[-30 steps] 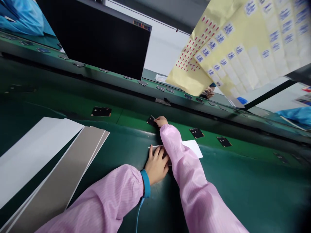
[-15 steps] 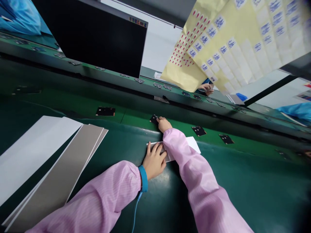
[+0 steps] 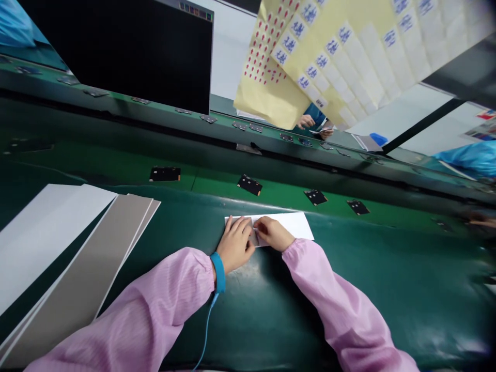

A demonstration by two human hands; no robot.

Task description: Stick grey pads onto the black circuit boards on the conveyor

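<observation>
A white backing sheet [image 3: 296, 225] with grey adhesive-looking strips [image 3: 253, 238] on its left part lies on the green mat in front of me. My left hand [image 3: 235, 243] rests flat on the grey part, fingers stretched out, a blue wrist strap [image 3: 219, 273] with a cord at its wrist. Just to its right, my right hand [image 3: 273, 232] pinches at the edge of the grey part; what is between its fingertips is too small to make out. Beyond the sheet, a black circuit board [image 3: 250, 184] lies on the green belt.
More black boards [image 3: 165, 174] lie along the belt [image 3: 205, 186]. Long white and grey sheets [image 3: 89, 258] are stacked at left. A dark monitor [image 3: 127, 51] and hanging yellow label sheets [image 3: 279, 67] stand over the far ledge. Another person's hands [image 3: 306, 122] show behind the labels.
My right hand has left the black board on the belt and come back to the backing sheet beside my left hand. My left hand stays on the sheet. The view has shifted slightly.
</observation>
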